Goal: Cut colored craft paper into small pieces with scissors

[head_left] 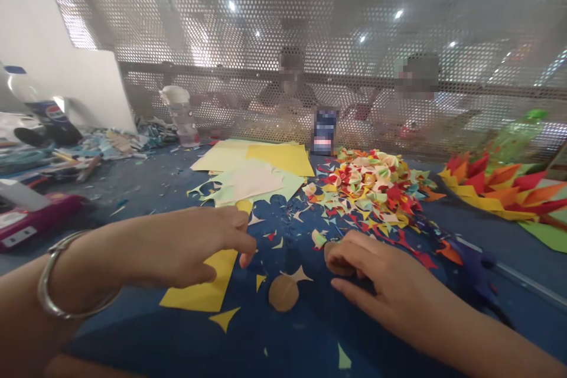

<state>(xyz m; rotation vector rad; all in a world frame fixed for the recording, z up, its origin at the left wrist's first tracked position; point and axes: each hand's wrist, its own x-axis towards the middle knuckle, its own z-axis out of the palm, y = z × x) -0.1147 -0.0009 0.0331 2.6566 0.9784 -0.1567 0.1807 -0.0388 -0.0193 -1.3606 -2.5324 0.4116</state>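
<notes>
My left hand (199, 245), a silver bangle on its wrist, hovers over a yellow paper strip (204, 283); its fingers are apart and hold nothing. My right hand (367, 271) has its fingertips on a brown disc (334, 257), which they partly cover. A second brown disc (283, 293) lies flat between my hands, beside a pale paper scrap (301, 274). Small yellow scraps (225, 319) are near the strip. Beyond my hands, cut pale green sheets (287, 186) lie on the blue table.
A heap of colourful paper pieces (376, 183) stands behind my right hand. A phone (325, 133) leans on the perforated screen (266, 12). Right: folded-paper piece (500, 189), dark blue tool (476, 271). Left: clear tumbler (181, 118), cola bottle (51, 112), magenta object (39, 218). People show behind the screen.
</notes>
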